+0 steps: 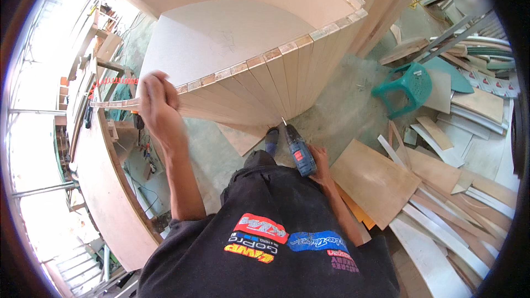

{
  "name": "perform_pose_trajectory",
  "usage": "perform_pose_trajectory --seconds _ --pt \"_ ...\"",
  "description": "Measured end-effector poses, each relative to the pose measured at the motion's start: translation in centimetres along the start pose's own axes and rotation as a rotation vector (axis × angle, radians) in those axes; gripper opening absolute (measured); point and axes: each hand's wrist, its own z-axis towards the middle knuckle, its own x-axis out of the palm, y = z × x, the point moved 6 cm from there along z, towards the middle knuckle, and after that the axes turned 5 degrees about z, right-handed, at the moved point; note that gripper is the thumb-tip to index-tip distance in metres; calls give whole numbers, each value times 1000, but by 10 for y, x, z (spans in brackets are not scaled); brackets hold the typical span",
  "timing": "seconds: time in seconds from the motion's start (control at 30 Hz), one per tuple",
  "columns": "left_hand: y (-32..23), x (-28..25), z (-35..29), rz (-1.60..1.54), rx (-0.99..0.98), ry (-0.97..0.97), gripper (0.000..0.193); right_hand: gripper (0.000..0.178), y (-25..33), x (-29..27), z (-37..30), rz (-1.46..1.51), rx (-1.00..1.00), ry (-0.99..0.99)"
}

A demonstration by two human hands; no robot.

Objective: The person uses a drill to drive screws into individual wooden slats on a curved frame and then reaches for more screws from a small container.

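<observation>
On the black shirt [204,262], shows pale lettering on a red patch [261,227] and a blue patch [319,241]; adds yellow letters [249,251] below the red, purple ones [345,264] below the blue; on the drill [295,143], bears a red label [298,155], unreadable; repeats red marks along a white sheet [494,84].

The right hand [320,164] grips a blue drill [298,152], its bit pointing away from the person toward a curved, slatted wooden panel [259,91]. The left hand [159,102] is at the panel's upper edge, perhaps touching; it is blurred. A green stool [415,84] stands beyond loose boards [375,179].
</observation>
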Motion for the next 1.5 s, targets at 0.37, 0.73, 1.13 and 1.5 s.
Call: perform_pose_trajectory --seconds 0.37,0.73,1.13,1.5 --pt "246 38 -186 -280 -1395 585 15 37 -41 9 -41 274 447 93" --pt "278 73 -176 -159 -931 1144 21 39 -87 10 -51 -155 408 159" --pt "288 66 -167 -113 -829 1053 21 37 -78 -15 -36 -20 496 84" --pt "348 131 -180 -195 -798 529 23 22 -31 -40 27 -17 468 228"
